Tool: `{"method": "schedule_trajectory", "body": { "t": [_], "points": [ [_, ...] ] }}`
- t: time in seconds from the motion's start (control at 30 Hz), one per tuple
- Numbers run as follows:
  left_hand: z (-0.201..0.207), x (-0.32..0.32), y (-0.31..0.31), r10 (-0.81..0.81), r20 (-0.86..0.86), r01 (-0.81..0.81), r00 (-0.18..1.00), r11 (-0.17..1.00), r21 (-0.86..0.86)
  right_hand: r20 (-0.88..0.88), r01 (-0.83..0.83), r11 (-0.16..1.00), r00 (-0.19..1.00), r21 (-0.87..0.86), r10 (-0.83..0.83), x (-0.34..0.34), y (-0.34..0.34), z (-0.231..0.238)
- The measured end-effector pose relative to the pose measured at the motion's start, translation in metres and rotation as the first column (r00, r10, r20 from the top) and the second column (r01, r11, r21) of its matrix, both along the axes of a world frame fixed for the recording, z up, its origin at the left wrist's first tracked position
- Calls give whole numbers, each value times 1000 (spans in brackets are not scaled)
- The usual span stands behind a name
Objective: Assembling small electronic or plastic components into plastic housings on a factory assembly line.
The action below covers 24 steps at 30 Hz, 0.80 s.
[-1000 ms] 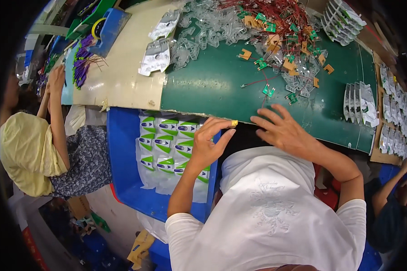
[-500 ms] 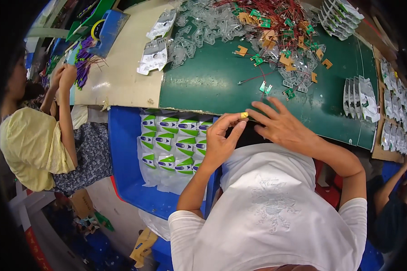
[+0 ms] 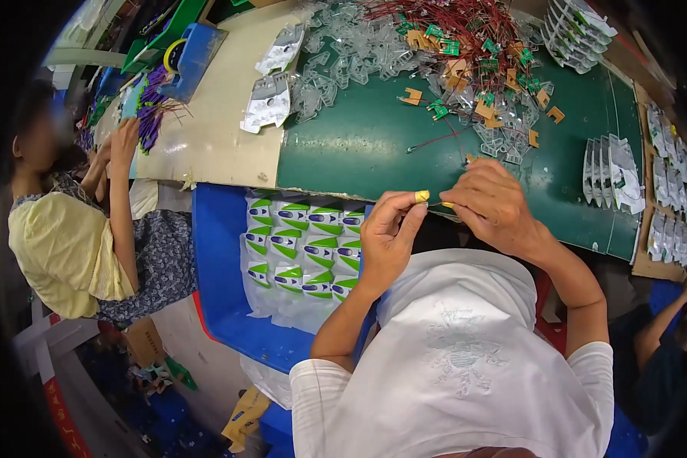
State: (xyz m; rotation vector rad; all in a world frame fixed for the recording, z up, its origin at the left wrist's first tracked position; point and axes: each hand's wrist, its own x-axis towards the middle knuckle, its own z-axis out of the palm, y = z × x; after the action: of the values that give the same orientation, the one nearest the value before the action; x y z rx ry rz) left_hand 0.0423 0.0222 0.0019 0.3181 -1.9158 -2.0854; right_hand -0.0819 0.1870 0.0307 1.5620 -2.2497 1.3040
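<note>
My left hand is held just off the table's near edge, thumb and forefinger pinched. Yellow wrapping covers its forefinger tip. Facing it, my right hand has its fingers curled into a pinch, with yellow at a fingertip too. A short gap separates the two pinches, and a thin strand seems to cross it; what either hand holds is too small to name. Just beyond my right hand a red wire lies on the green tabletop. A green circuit board and a tan notched piece lie farther off.
Red wires and clear plastic parts are heaped at the back. White shells stand at right; others lie at left. Below the edge, a blue bin holds rows of green-and-white pieces. A co-worker sits at left.
My right hand's spread fingers have curled into a pinch near the left hand. The board previously beside its fingertips is no longer visible. My left hand stays pinched.
</note>
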Motion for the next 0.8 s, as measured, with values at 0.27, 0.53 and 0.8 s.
{"method": "schedule_trajectory", "body": {
  "t": [0.27, 0.53, 0.8],
  "points": [
    [3, -11, 7, 25, -66, -19, 997, 995, 96, 168, -9, 1000, 986, 0, 9, 7, -2, 5],
    [-5, -18, 8, 92, -30, -90, 995, 994, 62, 148, 22, 999, 989, 27, -26, 4, -9, 3],
    [1, -21, -8, -70, 0, 70, 998, 991, -111, 612, -52, 994, 790, 95, -17, -12, -7, 8]
  ]
}}
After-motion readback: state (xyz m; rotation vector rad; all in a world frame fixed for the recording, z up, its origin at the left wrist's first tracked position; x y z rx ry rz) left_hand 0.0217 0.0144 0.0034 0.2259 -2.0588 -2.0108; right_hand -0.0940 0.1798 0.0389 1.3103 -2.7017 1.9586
